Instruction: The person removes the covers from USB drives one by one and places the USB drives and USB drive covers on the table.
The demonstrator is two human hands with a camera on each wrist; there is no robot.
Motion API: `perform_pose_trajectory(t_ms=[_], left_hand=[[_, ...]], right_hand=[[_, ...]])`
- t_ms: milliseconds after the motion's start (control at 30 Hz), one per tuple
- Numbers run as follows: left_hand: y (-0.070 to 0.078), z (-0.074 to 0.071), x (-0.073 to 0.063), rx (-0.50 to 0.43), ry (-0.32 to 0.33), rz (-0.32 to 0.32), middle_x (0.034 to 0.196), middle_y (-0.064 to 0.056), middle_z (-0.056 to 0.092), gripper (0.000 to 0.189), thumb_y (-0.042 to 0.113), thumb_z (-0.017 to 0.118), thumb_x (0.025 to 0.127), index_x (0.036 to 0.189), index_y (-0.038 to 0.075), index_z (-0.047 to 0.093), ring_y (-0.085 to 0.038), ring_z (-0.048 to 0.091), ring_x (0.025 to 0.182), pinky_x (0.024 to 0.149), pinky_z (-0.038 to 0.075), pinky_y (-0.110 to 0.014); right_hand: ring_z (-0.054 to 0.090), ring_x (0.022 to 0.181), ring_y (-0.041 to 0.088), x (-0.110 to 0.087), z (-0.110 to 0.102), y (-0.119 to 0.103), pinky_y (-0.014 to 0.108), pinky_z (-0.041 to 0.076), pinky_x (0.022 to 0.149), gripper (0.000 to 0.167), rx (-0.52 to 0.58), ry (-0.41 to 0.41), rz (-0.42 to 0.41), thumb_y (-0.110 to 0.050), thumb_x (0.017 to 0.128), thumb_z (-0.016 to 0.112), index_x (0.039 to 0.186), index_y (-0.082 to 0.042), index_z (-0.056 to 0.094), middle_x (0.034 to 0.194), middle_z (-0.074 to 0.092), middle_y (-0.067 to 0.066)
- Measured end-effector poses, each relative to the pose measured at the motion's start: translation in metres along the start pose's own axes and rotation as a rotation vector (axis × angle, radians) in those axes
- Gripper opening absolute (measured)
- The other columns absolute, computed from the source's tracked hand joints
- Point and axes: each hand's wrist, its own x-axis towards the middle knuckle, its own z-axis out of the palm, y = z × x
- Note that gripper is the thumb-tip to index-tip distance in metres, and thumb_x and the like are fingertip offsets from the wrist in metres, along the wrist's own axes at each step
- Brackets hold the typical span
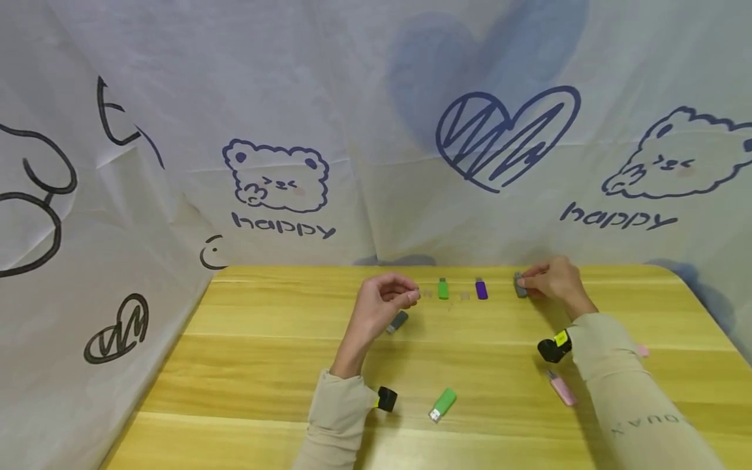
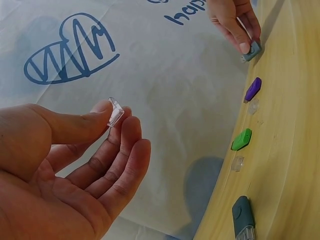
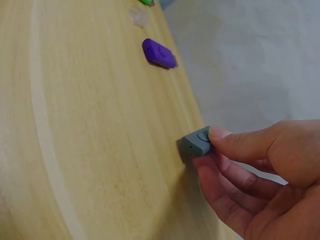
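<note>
At the table's back edge my right hand [image 1: 558, 285] pinches a grey USB stick [image 3: 197, 142] between thumb and fingers, its body at or just over the wood. My left hand [image 1: 378, 305] is raised and pinches a small clear plastic cap [image 2: 115, 112] between thumb and forefinger. Between the hands, a purple USB stick [image 1: 482, 289] and a green USB stick [image 1: 443, 289] lie in a row, each with a clear cap [image 2: 238, 163] beside it. Below the left hand lies another grey USB stick [image 1: 398, 321] with a clear end.
Nearer the front of the wooden table [image 1: 247, 391] lie a second green USB stick [image 1: 443, 404] and a pink USB stick [image 1: 562, 389]. A small pink piece [image 1: 643, 351] shows beside the right sleeve. White printed cloth [image 1: 388, 215] rises behind the table and along its left side.
</note>
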Motion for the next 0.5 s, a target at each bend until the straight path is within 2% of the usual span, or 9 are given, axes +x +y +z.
perform_pose_trajectory(t_ms=[167,300,400,500], left_hand=[[-0.0004,0.0001,-0.0002,0.022,-0.023,0.004,0.093,-0.014,0.074,0.006,0.000,0.072,0.095,0.100,-0.003,0.073,-0.034,0.072,0.085,0.074,0.060,-0.028],[0.0005,-0.0001,0.0004,0.031,-0.033,-0.004,0.092,-0.011,0.075,0.006,0.001,0.072,0.095,0.100,-0.001,0.074,-0.022,0.071,0.081,0.074,0.059,-0.029],[0.0007,-0.0008,0.0008,0.031,-0.028,-0.013,0.092,-0.010,0.075,0.006,0.002,0.072,0.095,0.100,0.000,0.074,-0.015,0.070,0.079,0.074,0.059,-0.030],[0.0003,-0.0019,0.0004,0.028,-0.026,-0.010,0.092,-0.012,0.074,0.006,0.002,0.072,0.095,0.100,-0.001,0.074,-0.014,0.070,0.078,0.074,0.060,-0.031]], right_hand=[[0.072,0.069,0.018,-0.0019,0.0009,0.0036,0.029,0.060,0.064,0.032,-0.025,0.004,0.028,-0.013,0.091,0.079,0.107,0.013,0.072,0.088,0.075,0.016],[0.073,0.069,0.018,-0.0038,0.0003,0.0041,0.030,0.061,0.064,0.031,-0.028,0.006,0.040,-0.012,0.091,0.077,0.106,0.014,0.072,0.089,0.075,0.018],[0.072,0.069,0.020,-0.0044,0.0005,0.0034,0.027,0.058,0.061,0.030,-0.069,0.014,0.012,-0.013,0.090,0.079,0.103,0.014,0.073,0.085,0.075,0.017],[0.071,0.069,0.023,-0.0040,0.0021,0.0030,0.026,0.053,0.058,0.028,-0.129,0.030,-0.021,-0.014,0.089,0.079,0.098,0.012,0.074,0.082,0.074,0.016]])
